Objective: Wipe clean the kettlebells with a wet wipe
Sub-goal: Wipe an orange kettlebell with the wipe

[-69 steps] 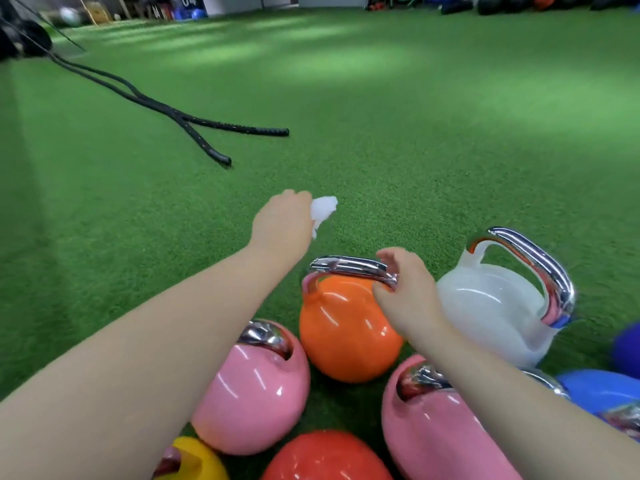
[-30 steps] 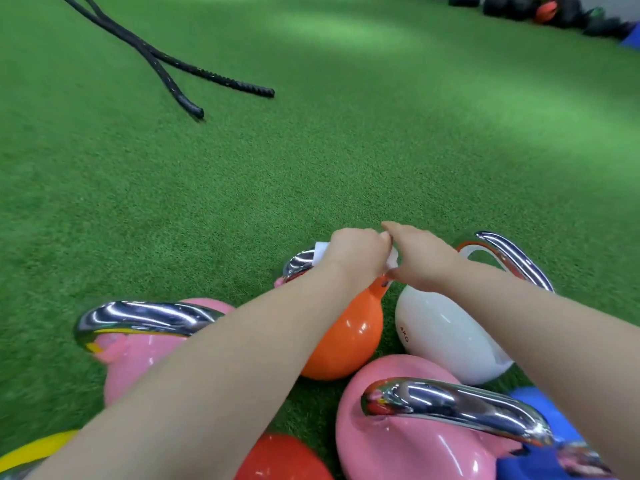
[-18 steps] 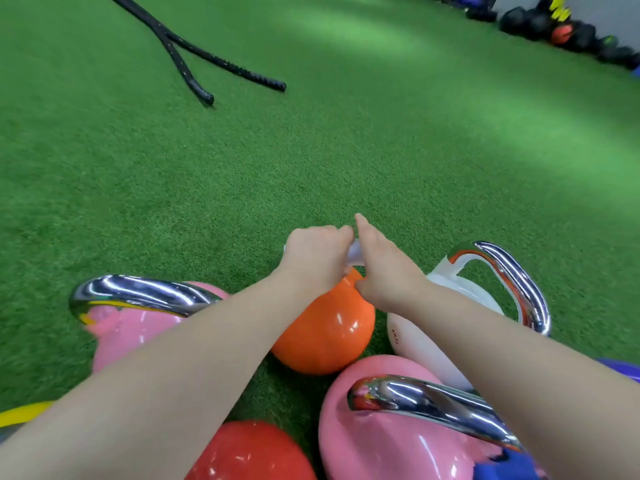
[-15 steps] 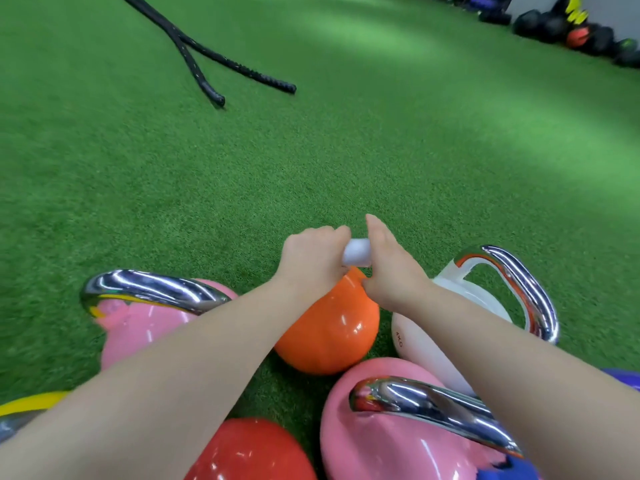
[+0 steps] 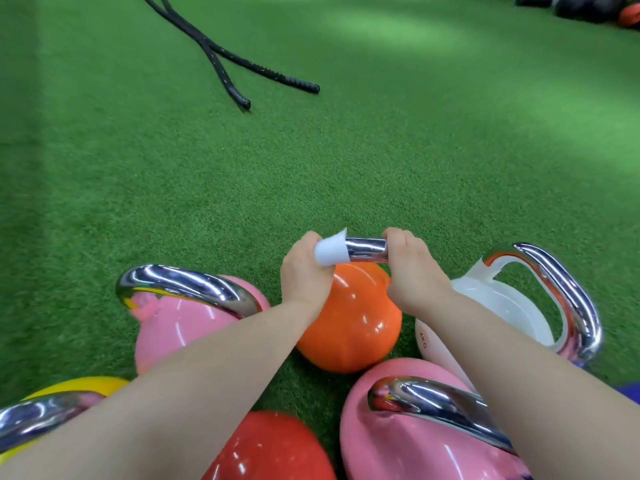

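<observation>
An orange kettlebell [image 5: 349, 327] with a chrome handle [image 5: 367, 249] stands on green turf among other kettlebells. My left hand [image 5: 304, 275] grips the left end of that handle with a white wet wipe [image 5: 330, 252] wrapped around the bar. My right hand [image 5: 412, 271] is closed on the handle's right end. A bare stretch of chrome shows between the two hands. Around it stand a pink kettlebell [image 5: 180, 323] on the left, a white kettlebell [image 5: 498, 306] on the right, a second pink one [image 5: 415, 441] in front and a red one [image 5: 273, 452].
A yellow kettlebell [image 5: 65, 388] sits at the lower left and a blue one [image 5: 623, 393] at the right edge. Two black battle ropes [image 5: 239, 69] lie on the turf [image 5: 415, 150] farther out. Dark balls [image 5: 588, 6] line the far right corner.
My hands were together at the handle's middle. The left hand with the wipe has slid left along the bar, uncovering chrome between the hands. The view tilted down slightly.
</observation>
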The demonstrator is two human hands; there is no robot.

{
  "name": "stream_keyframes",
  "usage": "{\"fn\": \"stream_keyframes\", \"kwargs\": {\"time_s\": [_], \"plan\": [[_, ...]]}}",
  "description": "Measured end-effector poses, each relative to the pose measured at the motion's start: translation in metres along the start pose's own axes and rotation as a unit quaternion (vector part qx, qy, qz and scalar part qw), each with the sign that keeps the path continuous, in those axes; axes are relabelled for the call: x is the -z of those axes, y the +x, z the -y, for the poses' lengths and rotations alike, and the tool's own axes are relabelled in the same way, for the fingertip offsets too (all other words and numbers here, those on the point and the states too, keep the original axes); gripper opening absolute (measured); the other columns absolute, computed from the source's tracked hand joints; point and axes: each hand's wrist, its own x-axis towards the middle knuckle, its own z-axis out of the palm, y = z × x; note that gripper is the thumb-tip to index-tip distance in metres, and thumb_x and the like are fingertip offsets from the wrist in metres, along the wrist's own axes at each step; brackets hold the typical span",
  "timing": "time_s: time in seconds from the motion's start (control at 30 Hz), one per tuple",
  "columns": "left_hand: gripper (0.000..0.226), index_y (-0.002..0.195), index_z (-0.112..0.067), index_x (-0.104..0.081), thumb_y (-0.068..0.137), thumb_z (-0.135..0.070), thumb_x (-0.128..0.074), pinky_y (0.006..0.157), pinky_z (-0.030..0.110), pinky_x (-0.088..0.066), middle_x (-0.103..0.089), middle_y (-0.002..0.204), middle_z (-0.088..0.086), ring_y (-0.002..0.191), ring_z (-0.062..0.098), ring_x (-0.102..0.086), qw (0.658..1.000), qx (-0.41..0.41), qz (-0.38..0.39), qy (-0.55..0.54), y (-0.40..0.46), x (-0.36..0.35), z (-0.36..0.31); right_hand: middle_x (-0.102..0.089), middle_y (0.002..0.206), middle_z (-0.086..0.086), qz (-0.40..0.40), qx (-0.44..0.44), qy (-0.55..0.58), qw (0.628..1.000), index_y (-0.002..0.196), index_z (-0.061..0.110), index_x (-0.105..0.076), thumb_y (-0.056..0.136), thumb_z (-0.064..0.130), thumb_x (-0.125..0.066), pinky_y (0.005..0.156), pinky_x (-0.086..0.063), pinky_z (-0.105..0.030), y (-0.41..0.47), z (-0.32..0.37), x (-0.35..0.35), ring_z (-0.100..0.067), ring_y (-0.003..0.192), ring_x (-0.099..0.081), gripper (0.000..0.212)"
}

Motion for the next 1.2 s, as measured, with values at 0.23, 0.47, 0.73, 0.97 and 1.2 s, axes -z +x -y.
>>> {"fn": "stream_keyframes", "kwargs": {"time_s": [0.23, 0.47, 0.73, 0.97, 1.2], "plan": [[0.020, 0.078, -0.019, -0.047, 0.079, -0.008, -0.064, 0.050, 0.015, -0.037, -0.055, 0.072, -0.004, 0.065, 0.013, -0.049, 0.978, 0.140, -0.027, -0.152, -0.009, -0.012, 0.022, -0.041, 0.123, -0.007, -0.008, 0.003, 0.006, 1.000, 0.127, 0.009, -0.034, 0.077, -0.007, -0.046, 0.091, -0.037, -0.033, -0.001, -0.001, -0.002, -0.025, 0.114, -0.037, 0.055], [0.033, 0.102, -0.014, -0.062, 0.076, -0.032, -0.072, 0.081, 0.029, -0.044, -0.063, 0.103, 0.001, 0.092, 0.018, -0.059, 0.977, 0.171, -0.030, -0.127, -0.012, -0.030, 0.048, -0.041, 0.119, -0.006, -0.010, 0.003, -0.003, 1.000, 0.123, 0.010, -0.036, 0.076, -0.008, -0.045, 0.078, -0.029, -0.026, -0.001, -0.002, -0.002, -0.023, 0.109, -0.038, 0.051], [0.026, 0.100, -0.017, -0.066, 0.077, -0.028, -0.071, 0.080, 0.029, -0.045, -0.064, 0.100, -0.005, 0.090, 0.015, -0.059, 0.953, 0.240, -0.067, -0.175, -0.010, -0.033, 0.035, -0.041, 0.120, -0.006, -0.011, -0.003, 0.004, 1.000, 0.125, 0.011, -0.034, 0.076, -0.008, -0.046, 0.079, -0.030, -0.026, -0.001, -0.002, -0.003, -0.023, 0.110, -0.037, 0.053], [0.008, 0.085, -0.016, -0.056, 0.083, -0.022, -0.061, 0.050, 0.022, -0.030, -0.053, 0.074, -0.008, 0.071, 0.016, -0.049, 0.967, 0.203, -0.067, -0.138, -0.007, -0.017, 0.006, -0.040, 0.120, -0.007, -0.005, -0.013, 0.003, 1.000, 0.125, 0.010, -0.034, 0.076, -0.008, -0.048, 0.079, -0.029, -0.026, -0.001, -0.001, -0.003, -0.023, 0.110, -0.037, 0.054], [0.004, 0.086, -0.020, -0.048, 0.084, -0.018, -0.051, 0.059, 0.030, -0.034, -0.056, 0.084, -0.001, 0.078, 0.026, -0.054, 0.951, -0.129, 0.064, 0.273, 0.010, 0.010, -0.023, -0.037, 0.131, -0.008, 0.007, -0.023, 0.045, 0.999, 0.138, 0.011, -0.028, 0.078, -0.004, -0.048, 0.097, -0.031, -0.031, -0.002, 0.000, 0.000, -0.025, 0.121, -0.033, 0.066]]}}
